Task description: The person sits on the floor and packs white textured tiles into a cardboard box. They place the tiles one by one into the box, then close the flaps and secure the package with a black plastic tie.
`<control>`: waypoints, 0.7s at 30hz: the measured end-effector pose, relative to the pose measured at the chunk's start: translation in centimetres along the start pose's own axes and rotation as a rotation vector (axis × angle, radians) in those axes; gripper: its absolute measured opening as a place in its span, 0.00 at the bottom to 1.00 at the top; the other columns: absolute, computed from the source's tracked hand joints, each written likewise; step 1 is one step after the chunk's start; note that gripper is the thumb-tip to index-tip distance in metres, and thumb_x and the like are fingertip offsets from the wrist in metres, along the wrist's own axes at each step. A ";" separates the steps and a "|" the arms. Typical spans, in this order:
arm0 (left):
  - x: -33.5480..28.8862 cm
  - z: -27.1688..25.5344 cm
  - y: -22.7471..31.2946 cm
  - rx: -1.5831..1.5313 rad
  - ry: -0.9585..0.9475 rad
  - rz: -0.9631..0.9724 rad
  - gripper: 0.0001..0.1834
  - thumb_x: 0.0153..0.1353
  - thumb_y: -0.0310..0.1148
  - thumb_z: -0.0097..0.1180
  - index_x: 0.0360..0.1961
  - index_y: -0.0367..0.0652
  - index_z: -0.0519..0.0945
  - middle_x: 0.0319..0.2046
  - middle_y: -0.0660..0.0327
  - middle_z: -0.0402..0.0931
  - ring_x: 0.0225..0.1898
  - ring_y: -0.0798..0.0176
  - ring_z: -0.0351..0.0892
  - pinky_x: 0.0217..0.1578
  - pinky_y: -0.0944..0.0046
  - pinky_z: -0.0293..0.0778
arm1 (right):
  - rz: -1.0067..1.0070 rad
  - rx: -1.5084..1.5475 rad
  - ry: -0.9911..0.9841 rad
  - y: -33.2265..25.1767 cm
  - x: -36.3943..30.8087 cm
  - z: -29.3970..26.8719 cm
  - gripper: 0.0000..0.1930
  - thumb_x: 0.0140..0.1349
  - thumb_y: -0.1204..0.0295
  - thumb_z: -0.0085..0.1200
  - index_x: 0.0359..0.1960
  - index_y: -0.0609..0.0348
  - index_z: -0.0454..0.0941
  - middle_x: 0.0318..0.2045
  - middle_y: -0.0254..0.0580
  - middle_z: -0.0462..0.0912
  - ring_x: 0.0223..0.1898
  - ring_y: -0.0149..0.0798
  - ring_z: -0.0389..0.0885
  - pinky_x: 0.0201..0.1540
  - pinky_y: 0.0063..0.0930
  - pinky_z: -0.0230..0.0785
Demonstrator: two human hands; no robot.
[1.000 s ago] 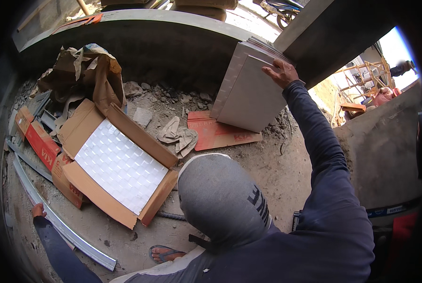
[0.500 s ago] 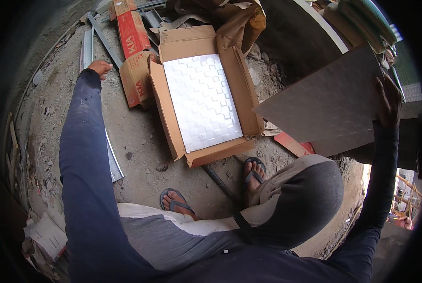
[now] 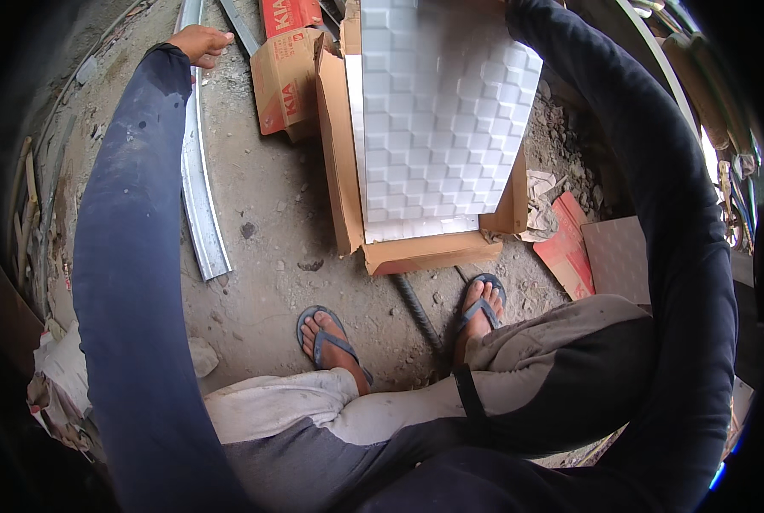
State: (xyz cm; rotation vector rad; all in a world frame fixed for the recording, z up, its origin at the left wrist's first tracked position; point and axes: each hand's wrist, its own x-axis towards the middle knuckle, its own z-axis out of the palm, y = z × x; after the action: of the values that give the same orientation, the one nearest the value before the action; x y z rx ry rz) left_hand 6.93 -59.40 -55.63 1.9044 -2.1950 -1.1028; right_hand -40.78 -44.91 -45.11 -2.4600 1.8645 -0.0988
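A white wall tile [image 3: 437, 120] with a raised hexagon-like pattern hangs slightly askew over the open cardboard box [image 3: 339, 162]. My right hand [image 3: 495, 5] grips its far end, blurred and mostly cut off by the top of the picture. Beneath it, a strip of another white tile [image 3: 420, 227] shows inside the box. At the upper left, my left hand [image 3: 201, 44] is stretched out with its fingers loosely curled and nothing visible in them. It hovers over or beside a metal channel [image 3: 196, 162]; whether it touches the channel I cannot tell.
Red and brown cardboard [image 3: 286, 77] lies left of the box. On the right, a grey tile [image 3: 617, 256] rests near a red cardboard piece [image 3: 567, 244]. A ribbed bar [image 3: 414, 308] runs between my sandalled feet. Rubble and crumpled paper [image 3: 536, 201] lie beside the box.
My right hand has swung the tile from the right side to over the box, and its patterned face now shows. My left hand stays outstretched. The view has shifted.
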 end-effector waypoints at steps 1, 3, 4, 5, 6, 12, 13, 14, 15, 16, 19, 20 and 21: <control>-0.7 0.2 0.2 0.041 0.010 -0.043 0.31 0.69 0.56 0.63 0.58 0.40 0.82 0.53 0.54 0.82 0.55 0.59 0.83 0.46 0.59 0.85 | -0.013 0.004 -0.040 0.2 0.9 2.3 0.33 0.62 0.35 0.57 0.40 0.57 0.89 0.38 0.50 0.89 0.44 0.50 0.87 0.46 0.44 0.78; -1.4 0.8 1.1 0.078 -0.046 0.035 0.31 0.69 0.57 0.62 0.58 0.39 0.82 0.53 0.53 0.83 0.53 0.58 0.83 0.46 0.60 0.85 | -0.070 0.047 -0.086 0.7 1.7 7.0 0.32 0.63 0.36 0.57 0.37 0.56 0.89 0.37 0.50 0.89 0.43 0.50 0.86 0.45 0.44 0.78; -1.8 1.1 1.5 0.100 -0.076 0.073 0.32 0.69 0.57 0.61 0.57 0.39 0.82 0.53 0.52 0.83 0.53 0.58 0.84 0.46 0.60 0.85 | -0.116 0.086 -0.087 0.9 2.2 9.0 0.30 0.64 0.38 0.57 0.36 0.56 0.89 0.36 0.50 0.88 0.43 0.50 0.86 0.44 0.43 0.78; -2.2 1.5 1.9 0.128 -0.092 0.092 0.30 0.70 0.56 0.61 0.57 0.39 0.83 0.52 0.52 0.83 0.51 0.56 0.85 0.46 0.62 0.85 | -0.053 0.095 -0.147 1.8 2.1 10.7 0.23 0.70 0.47 0.54 0.45 0.52 0.89 0.38 0.48 0.89 0.43 0.46 0.87 0.44 0.42 0.78; -2.5 2.0 2.4 0.126 -0.095 0.156 0.32 0.69 0.58 0.61 0.56 0.39 0.83 0.51 0.52 0.83 0.51 0.53 0.86 0.44 0.56 0.85 | -0.008 0.323 0.130 1.3 1.9 13.4 0.40 0.61 0.32 0.60 0.51 0.62 0.87 0.46 0.53 0.89 0.46 0.48 0.88 0.56 0.40 0.77; -5.8 8.4 5.9 -0.095 -0.295 -0.156 0.45 0.68 0.67 0.52 0.72 0.40 0.69 0.67 0.45 0.71 0.66 0.42 0.75 0.41 0.41 0.85 | 0.103 0.342 -0.158 1.9 2.0 18.4 0.38 0.50 0.32 0.68 0.43 0.58 0.86 0.42 0.54 0.89 0.46 0.52 0.88 0.51 0.41 0.78; -6.3 10.2 6.6 -0.119 -0.387 -0.205 0.49 0.68 0.71 0.49 0.74 0.40 0.65 0.69 0.43 0.68 0.68 0.38 0.72 0.43 0.38 0.85 | 0.086 0.354 -0.172 1.6 2.0 18.7 0.36 0.51 0.35 0.68 0.44 0.59 0.86 0.41 0.53 0.89 0.46 0.52 0.88 0.51 0.42 0.78; -6.8 11.9 7.4 -0.142 -0.481 -0.255 0.52 0.67 0.74 0.45 0.77 0.40 0.62 0.71 0.41 0.66 0.69 0.34 0.70 0.46 0.36 0.84 | 0.081 0.375 -0.169 1.5 1.9 18.8 0.35 0.52 0.38 0.69 0.44 0.59 0.86 0.40 0.53 0.89 0.46 0.53 0.88 0.51 0.44 0.78; -7.5 13.7 7.9 -0.200 -0.517 -0.275 0.55 0.66 0.77 0.42 0.78 0.41 0.58 0.73 0.40 0.62 0.70 0.31 0.68 0.47 0.33 0.83 | 0.079 0.387 -0.168 1.3 1.8 19.0 0.30 0.55 0.42 0.69 0.46 0.57 0.87 0.42 0.51 0.88 0.46 0.55 0.87 0.51 0.46 0.77; -8.2 15.4 8.4 -0.260 -0.556 -0.298 0.58 0.65 0.79 0.39 0.80 0.42 0.54 0.75 0.39 0.59 0.70 0.28 0.66 0.49 0.31 0.82 | -0.008 0.354 -0.048 1.2 1.6 19.2 0.29 0.56 0.42 0.68 0.46 0.56 0.87 0.42 0.51 0.88 0.47 0.55 0.87 0.52 0.45 0.77; -10.0 19.3 9.4 -0.494 -0.588 -0.245 0.64 0.59 0.86 0.36 0.81 0.44 0.49 0.80 0.41 0.45 0.73 0.25 0.60 0.55 0.24 0.75 | -0.115 0.302 0.089 1.6 0.6 20.4 0.25 0.63 0.46 0.64 0.54 0.48 0.85 0.50 0.48 0.84 0.56 0.51 0.83 0.57 0.48 0.73; -10.6 20.4 9.8 -0.561 -0.553 -0.255 0.65 0.58 0.87 0.36 0.82 0.47 0.47 0.81 0.43 0.42 0.75 0.23 0.53 0.59 0.21 0.69 | 0.015 0.247 0.062 1.8 0.0 20.9 0.27 0.63 0.46 0.63 0.58 0.46 0.82 0.53 0.48 0.83 0.58 0.51 0.82 0.59 0.51 0.71; -11.2 21.2 10.1 -0.631 -0.532 -0.251 0.66 0.57 0.87 0.36 0.82 0.46 0.46 0.81 0.43 0.44 0.76 0.25 0.52 0.61 0.19 0.66 | 0.141 0.202 0.068 2.1 -1.0 21.5 0.28 0.64 0.46 0.62 0.62 0.44 0.79 0.55 0.48 0.81 0.60 0.51 0.80 0.61 0.54 0.69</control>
State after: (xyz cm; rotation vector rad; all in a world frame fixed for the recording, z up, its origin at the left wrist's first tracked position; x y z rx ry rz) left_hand -8.57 -39.38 -61.63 1.7394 -1.4751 -2.2253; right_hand -41.31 -44.44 -66.76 -2.2127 1.9416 -0.3504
